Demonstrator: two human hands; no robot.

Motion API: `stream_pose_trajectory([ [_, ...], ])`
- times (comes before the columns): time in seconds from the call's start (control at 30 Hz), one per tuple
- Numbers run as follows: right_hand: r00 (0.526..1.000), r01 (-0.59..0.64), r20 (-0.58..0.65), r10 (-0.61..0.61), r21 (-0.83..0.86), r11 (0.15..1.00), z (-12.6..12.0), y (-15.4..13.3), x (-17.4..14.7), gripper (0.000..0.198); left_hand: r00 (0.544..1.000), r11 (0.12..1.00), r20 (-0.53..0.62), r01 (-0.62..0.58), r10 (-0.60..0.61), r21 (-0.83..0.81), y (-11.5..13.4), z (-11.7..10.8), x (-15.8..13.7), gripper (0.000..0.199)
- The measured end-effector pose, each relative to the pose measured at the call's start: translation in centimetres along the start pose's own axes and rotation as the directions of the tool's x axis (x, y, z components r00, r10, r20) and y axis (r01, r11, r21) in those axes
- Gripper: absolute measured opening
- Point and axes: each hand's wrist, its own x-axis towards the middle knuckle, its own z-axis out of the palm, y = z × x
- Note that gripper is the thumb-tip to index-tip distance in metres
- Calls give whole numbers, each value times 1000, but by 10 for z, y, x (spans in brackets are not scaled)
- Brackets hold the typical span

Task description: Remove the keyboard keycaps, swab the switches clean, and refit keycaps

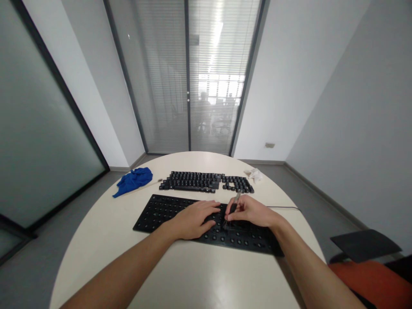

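Observation:
A black keyboard base (154, 214), its keycaps off and rows of small switch posts bare, lies at a slant in front of me. My left hand (195, 219) rests palm down on its middle, fingers stretched and apart, holding nothing. Just right of it, my right hand (249, 210) pinches a slim pen-like tool (236, 199) with a clear upper end and a dark grip. Its thin tip points down at the base; whether it is bristles or wire I cannot tell. Beyond the base, loose black keycaps (193, 180) are laid out in keyboard order.
On the round cream table (106, 249), a blue cloth (135, 179) lies far left beside a thin stick (146, 186). Crumpled white tissue (255, 174) sits at the far right. A dark cable (283, 207) runs toward the right edge. An orange-seated chair (370, 281) stands right.

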Motion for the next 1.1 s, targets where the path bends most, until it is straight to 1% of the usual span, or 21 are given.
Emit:
stream_pose_trajectory([
  [0.1, 996, 41, -78, -38, 40, 998, 2, 0, 1, 28, 999, 995, -36, 13, -16, -97, -3, 1, 0, 42],
  [0.2, 988, 61, -141, -56, 29, 998, 7, 1, 6, 27, 995, 967, -81, 37, -59, -250, -6, 1, 2, 32],
  [0.3, 983, 69, -174, -65, 18, 997, 12, 5, 11, 27, 985, 922, -102, 91, -139, -376, -8, 0, 4, 22],
  [0.4, 980, 93, -185, -77, 81, 992, 17, 8, 15, 27, 978, 890, -97, 123, -184, -439, -8, -2, 4, 16],
  [0.47, 977, 109, -195, -87, 107, 988, 19, 9, 17, 26, 981, 890, -89, 117, -173, -440, -8, -2, 4, 15],
  [0.57, 973, 120, -210, -97, 97, 988, 22, 9, 17, 26, 982, 898, -84, 118, -169, -424, -9, -2, 3, 21],
  [0.7, 968, 161, -214, -130, 135, 978, 25, 9, 19, 31, 978, 883, -83, 134, -191, -449, -11, 2, 4, 18],
  [0.77, 966, 162, -221, -130, 132, 978, 27, 8, 19, 33, 978, 886, -90, 127, -186, -447, -10, 2, 4, 17],
  [0.97, 968, 116, -231, -101, 51, 992, 28, 6, 19, 39, 982, 943, -113, 110, -152, -314, -8, 3, 4, 19],
  [1.1, 972, 97, -222, -82, 59, 993, 26, 7, 19, 40, 985, 963, -100, 115, -143, -246, -8, 4, 3, 20],
])
